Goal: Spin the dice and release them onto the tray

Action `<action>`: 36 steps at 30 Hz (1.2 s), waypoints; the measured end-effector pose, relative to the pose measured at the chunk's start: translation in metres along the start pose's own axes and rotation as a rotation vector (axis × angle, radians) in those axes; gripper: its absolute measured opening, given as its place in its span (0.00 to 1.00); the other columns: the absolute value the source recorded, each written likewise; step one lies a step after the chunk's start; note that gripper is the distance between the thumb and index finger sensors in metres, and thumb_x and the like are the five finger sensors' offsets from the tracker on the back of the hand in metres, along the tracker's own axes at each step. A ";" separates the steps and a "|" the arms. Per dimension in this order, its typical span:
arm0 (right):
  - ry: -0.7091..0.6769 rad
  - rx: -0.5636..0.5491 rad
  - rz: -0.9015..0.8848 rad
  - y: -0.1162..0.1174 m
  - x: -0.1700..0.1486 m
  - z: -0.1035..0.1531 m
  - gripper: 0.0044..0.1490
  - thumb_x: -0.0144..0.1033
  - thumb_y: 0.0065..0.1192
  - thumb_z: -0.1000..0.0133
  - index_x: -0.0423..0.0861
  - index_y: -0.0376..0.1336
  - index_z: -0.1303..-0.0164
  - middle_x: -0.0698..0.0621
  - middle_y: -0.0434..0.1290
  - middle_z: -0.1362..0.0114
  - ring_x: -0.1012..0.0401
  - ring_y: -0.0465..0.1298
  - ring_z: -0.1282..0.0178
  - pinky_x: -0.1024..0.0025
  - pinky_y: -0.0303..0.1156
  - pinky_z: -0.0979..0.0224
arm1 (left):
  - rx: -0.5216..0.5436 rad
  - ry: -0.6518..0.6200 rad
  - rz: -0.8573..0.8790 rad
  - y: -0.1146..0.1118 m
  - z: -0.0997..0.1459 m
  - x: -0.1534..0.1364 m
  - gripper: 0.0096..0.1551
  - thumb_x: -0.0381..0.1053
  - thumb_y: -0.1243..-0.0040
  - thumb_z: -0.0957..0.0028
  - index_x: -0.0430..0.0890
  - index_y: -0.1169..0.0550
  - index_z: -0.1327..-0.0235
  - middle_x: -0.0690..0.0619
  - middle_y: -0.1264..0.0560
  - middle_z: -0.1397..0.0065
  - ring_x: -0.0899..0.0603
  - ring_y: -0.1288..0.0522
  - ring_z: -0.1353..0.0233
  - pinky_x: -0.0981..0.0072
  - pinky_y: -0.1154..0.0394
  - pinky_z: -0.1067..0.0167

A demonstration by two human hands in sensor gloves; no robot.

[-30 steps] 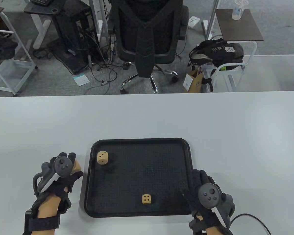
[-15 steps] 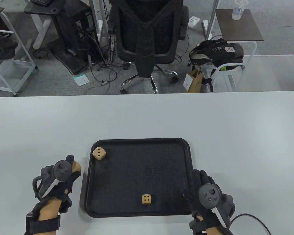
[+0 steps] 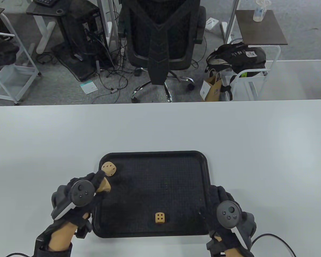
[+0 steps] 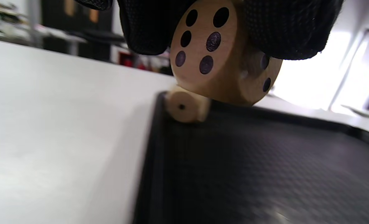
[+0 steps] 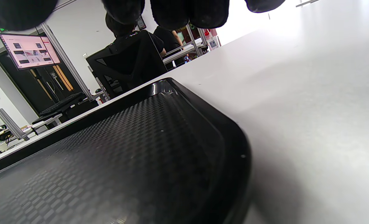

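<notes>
And we see the left hand swing in from the bare tabletop to hover over the tray's near-left part, fingers pinching a wooden die whose six-pip face shows in the left wrist view. Half a second back that hand sat outside the rim, so we judge the spin-and-release of this die is about to come. The die in the far-left corner has tumbled since a second ago and now sits tilted against the rim, three pips up; a third die lies unmoved at the near middle, showing four. The right hand has not shifted, fingers laid fairly straight on the tray's near-right corner, holding nothing. The tray is black and textured, on a pale grey table. Beyond the far edge we have a black office chair, tangled cables and a backpack.
</notes>
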State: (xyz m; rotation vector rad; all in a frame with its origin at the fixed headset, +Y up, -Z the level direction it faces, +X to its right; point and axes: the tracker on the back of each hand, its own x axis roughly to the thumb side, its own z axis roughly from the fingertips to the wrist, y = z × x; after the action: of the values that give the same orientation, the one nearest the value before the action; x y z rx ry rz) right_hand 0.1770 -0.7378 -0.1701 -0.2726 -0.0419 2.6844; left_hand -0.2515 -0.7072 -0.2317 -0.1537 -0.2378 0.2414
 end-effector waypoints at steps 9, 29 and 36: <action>-0.005 0.010 -0.004 0.001 0.000 0.000 0.53 0.68 0.52 0.59 0.62 0.47 0.22 0.53 0.51 0.15 0.50 0.56 0.16 0.41 0.53 0.18 | -0.296 -0.195 -0.115 -0.036 -0.008 0.079 0.43 0.60 0.36 0.55 0.54 0.36 0.26 0.42 0.36 0.21 0.31 0.30 0.26 0.29 0.45 0.24; -0.017 0.020 -0.008 0.002 0.000 0.000 0.52 0.68 0.52 0.58 0.62 0.49 0.22 0.52 0.52 0.15 0.49 0.57 0.16 0.41 0.54 0.18 | -0.101 -0.107 -0.189 -0.005 0.000 0.073 0.35 0.57 0.50 0.49 0.50 0.34 0.27 0.48 0.13 0.48 0.37 0.12 0.54 0.39 0.26 0.38; -0.013 0.011 -0.007 0.001 0.000 0.000 0.52 0.68 0.52 0.58 0.62 0.48 0.22 0.53 0.52 0.15 0.50 0.57 0.16 0.41 0.53 0.18 | 0.058 -0.104 -0.095 0.029 0.022 0.058 0.36 0.60 0.49 0.50 0.52 0.35 0.26 0.46 0.20 0.33 0.34 0.17 0.40 0.35 0.33 0.30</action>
State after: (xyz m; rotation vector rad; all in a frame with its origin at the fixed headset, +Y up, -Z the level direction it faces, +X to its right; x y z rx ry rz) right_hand 0.1767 -0.7392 -0.1702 -0.2511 -0.0317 2.6785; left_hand -0.2088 -0.6616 -0.2037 -0.0724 -0.3399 0.1615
